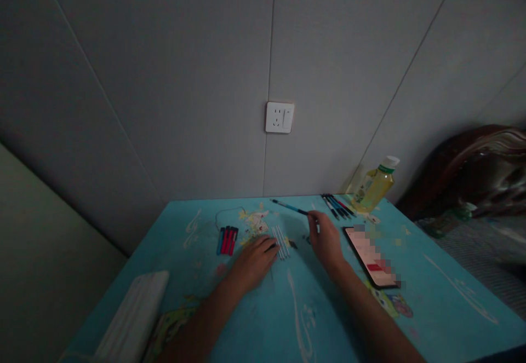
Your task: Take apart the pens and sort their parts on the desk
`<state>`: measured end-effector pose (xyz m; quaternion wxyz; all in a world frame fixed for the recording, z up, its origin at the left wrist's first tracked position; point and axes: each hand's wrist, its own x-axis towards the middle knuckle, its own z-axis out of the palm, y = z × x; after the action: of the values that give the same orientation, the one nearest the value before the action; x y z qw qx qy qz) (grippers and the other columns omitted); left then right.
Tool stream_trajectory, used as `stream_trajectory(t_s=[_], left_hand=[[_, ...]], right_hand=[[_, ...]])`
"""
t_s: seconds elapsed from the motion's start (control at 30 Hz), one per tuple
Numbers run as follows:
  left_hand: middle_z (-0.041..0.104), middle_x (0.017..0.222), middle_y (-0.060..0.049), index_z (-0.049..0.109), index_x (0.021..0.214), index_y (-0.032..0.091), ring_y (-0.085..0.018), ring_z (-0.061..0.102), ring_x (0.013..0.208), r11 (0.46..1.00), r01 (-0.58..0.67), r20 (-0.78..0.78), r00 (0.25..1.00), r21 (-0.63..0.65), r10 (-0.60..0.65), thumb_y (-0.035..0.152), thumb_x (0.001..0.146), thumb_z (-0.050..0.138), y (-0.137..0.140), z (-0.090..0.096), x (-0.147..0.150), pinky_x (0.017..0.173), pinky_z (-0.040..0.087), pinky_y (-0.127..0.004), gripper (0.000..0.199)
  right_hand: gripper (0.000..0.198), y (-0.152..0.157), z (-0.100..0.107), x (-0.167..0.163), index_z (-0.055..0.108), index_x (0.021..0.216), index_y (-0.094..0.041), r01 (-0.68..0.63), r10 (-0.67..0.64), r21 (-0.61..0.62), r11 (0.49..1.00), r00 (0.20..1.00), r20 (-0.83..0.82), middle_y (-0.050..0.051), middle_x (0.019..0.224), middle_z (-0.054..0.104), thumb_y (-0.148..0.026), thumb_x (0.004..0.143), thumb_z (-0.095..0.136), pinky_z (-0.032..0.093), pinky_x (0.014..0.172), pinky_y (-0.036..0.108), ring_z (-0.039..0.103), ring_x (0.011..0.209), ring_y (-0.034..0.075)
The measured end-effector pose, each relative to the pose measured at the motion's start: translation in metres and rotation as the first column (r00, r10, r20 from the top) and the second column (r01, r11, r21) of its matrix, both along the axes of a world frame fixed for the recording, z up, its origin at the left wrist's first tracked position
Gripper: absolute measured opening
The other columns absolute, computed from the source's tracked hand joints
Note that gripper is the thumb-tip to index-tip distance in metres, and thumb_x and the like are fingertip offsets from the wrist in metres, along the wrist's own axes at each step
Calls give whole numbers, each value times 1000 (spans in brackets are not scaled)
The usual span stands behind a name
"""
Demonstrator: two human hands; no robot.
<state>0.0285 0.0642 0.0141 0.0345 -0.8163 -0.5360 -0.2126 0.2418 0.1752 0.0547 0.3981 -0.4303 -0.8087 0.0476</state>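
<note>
My right hand (325,238) pinches the near end of a slim blue-and-black pen (291,207), raised above the table and pointing to the far left. My left hand (255,257) rests low at the table's middle, its fingers drawn together. A small dark bit shows at its fingertips, too unclear to name. Right beside those fingertips lie several thin white sticks, which look like pen refills (281,241), in a row. Left of my left hand is a row of short red and blue pieces with dark ends (227,241), perhaps pen caps.
Several dark pens (337,206) lie at the back right, by a bottle of yellow liquid (373,189). A phone (370,261) lies right of my right hand. A white, keyboard-like object (133,319) is at the front left. Behind the blue table (329,324) rises a grey wall.
</note>
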Motion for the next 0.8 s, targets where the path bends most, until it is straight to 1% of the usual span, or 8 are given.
stream_trajectory(t_s=[0.1, 0.2, 0.3, 0.47, 0.6, 0.63, 0.7, 0.8], left_hand=[[62, 129, -6, 63, 122, 23, -22, 50, 126, 1000, -18, 15, 1000, 11, 18, 16, 91, 54, 1, -8, -4, 105, 46, -42, 33], [61, 129, -7, 62, 123, 24, -22, 52, 125, 999, -14, 78, 997, 31, 12, 14, 91, 53, -1, -11, -7, 105, 47, -44, 35], [61, 126, -7, 64, 120, 24, -22, 55, 121, 998, -14, 97, 995, 54, 9, 18, 92, 52, -1, -11, -6, 104, 48, -44, 31], [62, 127, -10, 65, 118, 22, -27, 54, 122, 992, -19, -46, 999, 128, 25, 15, 92, 50, -4, -7, -5, 100, 49, -48, 30], [62, 127, -10, 58, 129, 22, -27, 55, 122, 965, 116, -143, 986, 237, -84, 14, 93, 51, -22, 9, -6, 105, 45, -49, 38], [62, 129, -10, 56, 132, 23, -27, 54, 123, 952, 135, -154, 983, 276, -95, 13, 93, 50, -27, 13, -6, 106, 43, -49, 41], [60, 131, -10, 51, 137, 25, -27, 52, 125, 932, 106, -141, 988, 345, -60, 12, 93, 49, -36, 19, -5, 107, 41, -51, 46], [60, 130, -12, 47, 140, 22, -29, 55, 121, 948, 12, -126, 992, 319, 30, 12, 94, 46, -42, 20, -2, 104, 43, -51, 48]], right_hand=[[26, -28, -12, -12, 61, 110, -20, -195, 193, -17, 981, 978, -80, 11, 100, 67, -32, 98, 42, 46, 90, 40, 60, 96, 24], [22, -41, -16, -10, 63, 105, -22, -288, 272, -88, 953, 949, -160, 10, 97, 67, -32, 97, 45, 48, 85, 37, 61, 91, 23], [21, -42, -14, -2, 62, 103, -22, -311, 267, -148, 939, 929, -256, 8, 94, 66, -33, 97, 46, 49, 81, 34, 61, 88, 21], [22, -38, -9, 0, 64, 101, -21, -246, 170, -211, 946, 930, -325, 8, 96, 68, -35, 96, 48, 48, 82, 32, 62, 88, 20], [24, -43, -6, -3, 65, 101, -19, -240, 144, -269, 933, 932, -332, 7, 92, 69, -36, 96, 48, 48, 80, 31, 62, 84, 19], [24, -47, -6, -4, 65, 100, -19, -268, 167, -285, 920, 929, -331, 7, 90, 69, -36, 96, 49, 48, 79, 31, 62, 83, 19], [22, -57, -6, -7, 66, 97, -19, -359, 257, -308, 881, 910, -326, 6, 86, 69, -35, 95, 51, 48, 76, 30, 63, 79, 18], [20, -70, -4, -11, 65, 96, -20, -480, 395, -311, 820, 868, -300, 5, 85, 69, -34, 95, 52, 48, 75, 28, 63, 78, 17]])
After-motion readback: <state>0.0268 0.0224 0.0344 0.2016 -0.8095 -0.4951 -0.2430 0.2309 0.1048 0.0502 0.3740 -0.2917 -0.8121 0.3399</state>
